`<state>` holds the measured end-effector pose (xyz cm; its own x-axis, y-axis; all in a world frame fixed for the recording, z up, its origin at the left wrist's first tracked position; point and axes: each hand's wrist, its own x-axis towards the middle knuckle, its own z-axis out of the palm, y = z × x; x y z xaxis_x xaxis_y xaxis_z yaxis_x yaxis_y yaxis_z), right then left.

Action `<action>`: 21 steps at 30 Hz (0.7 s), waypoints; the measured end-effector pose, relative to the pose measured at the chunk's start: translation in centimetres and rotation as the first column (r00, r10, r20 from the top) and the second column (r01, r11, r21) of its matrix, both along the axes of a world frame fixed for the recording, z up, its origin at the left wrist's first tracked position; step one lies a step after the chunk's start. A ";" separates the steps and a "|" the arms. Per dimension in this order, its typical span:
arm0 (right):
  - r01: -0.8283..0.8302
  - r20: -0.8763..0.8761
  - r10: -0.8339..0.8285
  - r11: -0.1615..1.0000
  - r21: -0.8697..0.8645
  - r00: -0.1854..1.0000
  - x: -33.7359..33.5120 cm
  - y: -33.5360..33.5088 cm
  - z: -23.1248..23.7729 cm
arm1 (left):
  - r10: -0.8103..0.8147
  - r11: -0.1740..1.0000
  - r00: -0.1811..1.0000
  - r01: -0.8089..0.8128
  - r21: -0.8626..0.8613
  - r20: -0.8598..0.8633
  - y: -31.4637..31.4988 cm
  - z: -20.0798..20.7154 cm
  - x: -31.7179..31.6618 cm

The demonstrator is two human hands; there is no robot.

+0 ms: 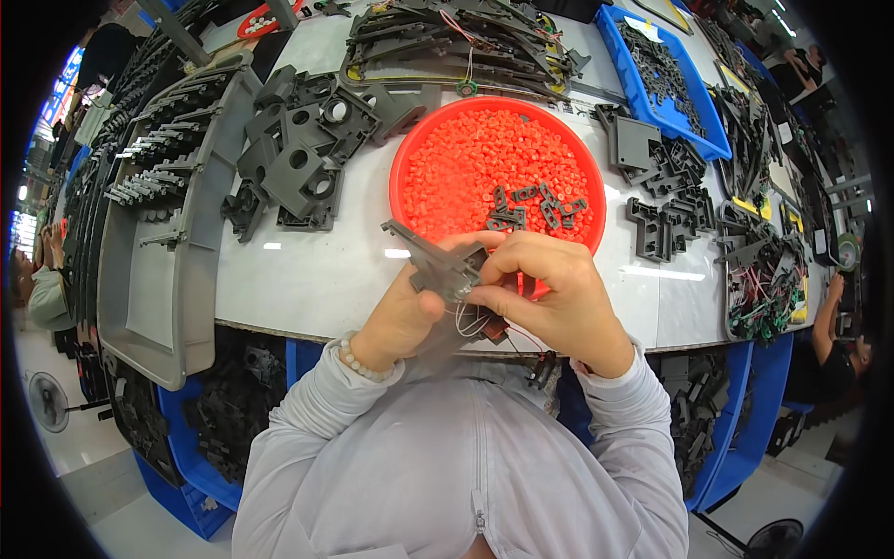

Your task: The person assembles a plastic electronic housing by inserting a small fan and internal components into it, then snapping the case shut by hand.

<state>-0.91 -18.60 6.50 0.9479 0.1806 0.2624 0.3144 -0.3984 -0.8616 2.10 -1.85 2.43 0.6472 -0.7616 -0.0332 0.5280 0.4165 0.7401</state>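
My left hand, with a beaded bracelet at its wrist, holds a dark grey plastic part with a long arm pointing up and left. The part is above the table's front edge, just in front of the round red tub. My right hand is closed in a pinch at the part's right side. What its fingertips grip is hidden. Thin pale wires hang below the part, with a small dark piece at a lower end. Small red caps fill the tub, and several dark clips lie on them.
A grey tray with metal-rodded parts stands on the left. Dark brackets are piled beside it. Long dark parts lie at the back. On the right are a blue bin, dark blocks and wired parts.
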 end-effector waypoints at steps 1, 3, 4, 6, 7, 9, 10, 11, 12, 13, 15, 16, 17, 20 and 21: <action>0.000 -0.003 0.000 1.000 -0.001 1.000 0.0 0.0 -0.1 | 0.003 1.000 1.000 -0.003 0.008 0.000 0.1 0.0 0.0; 0.008 -0.058 -0.007 1.000 0.024 0.998 0.0 0.0 -0.2 | 0.006 1.000 1.000 -0.006 0.016 -0.002 0.1 0.0 -0.1; 0.008 -0.060 -0.007 1.000 0.024 0.998 0.1 0.0 -0.2 | 0.010 1.000 1.000 -0.011 0.029 0.017 0.2 0.0 0.0; 0.011 -0.050 -0.010 0.999 0.030 0.999 0.4 0.1 -0.3 | 0.015 0.999 0.999 -0.017 0.043 0.035 0.2 0.0 0.1; 0.011 -0.051 -0.009 0.999 0.030 0.999 0.3 0.4 -0.4 | 0.022 0.999 0.999 -0.023 0.039 0.034 0.3 0.1 0.3; 0.077 -0.015 -0.076 0.993 0.093 0.997 0.1 0.9 -0.6 | 0.028 0.999 0.999 -0.029 0.034 0.033 0.4 0.1 0.4; 0.077 -0.015 -0.076 0.993 0.093 0.997 0.1 0.9 -0.9 | 0.026 1.000 1.000 -0.026 0.013 0.010 0.4 0.0 0.3; 0.029 0.066 -0.035 0.996 0.089 0.997 0.1 0.8 -1.3 | 0.024 1.000 1.000 -0.024 -0.009 -0.013 0.4 -0.2 0.2; -0.019 0.147 0.007 0.997 0.081 0.989 0.1 0.6 -1.5 | 0.023 1.000 1.000 -0.023 -0.009 -0.013 0.4 -0.4 0.0; -0.019 0.146 0.007 0.996 0.082 0.989 0.2 0.4 -1.5 | 0.060 0.998 0.998 -0.061 -0.011 -0.028 0.3 -0.7 -0.3; -0.066 0.211 0.080 0.995 -0.073 0.974 0.6 0.1 -1.3 | 0.099 0.995 0.994 -0.099 -0.011 -0.043 0.4 -1.4 -0.4; -0.064 0.209 0.078 0.995 -0.073 0.975 0.4 0.1 -1.3 | 0.089 0.995 0.996 -0.088 -0.044 0.025 0.5 -1.8 -0.3; -0.024 0.177 0.034 0.998 -0.055 0.984 0.3 0.3 -1.2 | 0.081 0.994 0.992 -0.074 -0.077 0.093 0.6 -1.9 -0.1; 0.049 0.197 -0.043 0.998 -0.026 0.980 0.5 0.6 -1.8 | 0.015 0.999 1.000 -0.014 0.038 -0.018 0.8 0.0 0.6; 0.081 0.248 -0.076 0.997 -0.011 0.966 0.5 0.6 -2.0 | 0.014 0.999 1.000 -0.013 0.037 -0.017 0.6 0.0 0.4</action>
<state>-0.39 -17.97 4.55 0.8653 0.1162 0.4877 0.4839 -0.4476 -0.7520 2.49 -1.30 2.43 0.6566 -0.7507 -0.0723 0.5352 0.3963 0.7460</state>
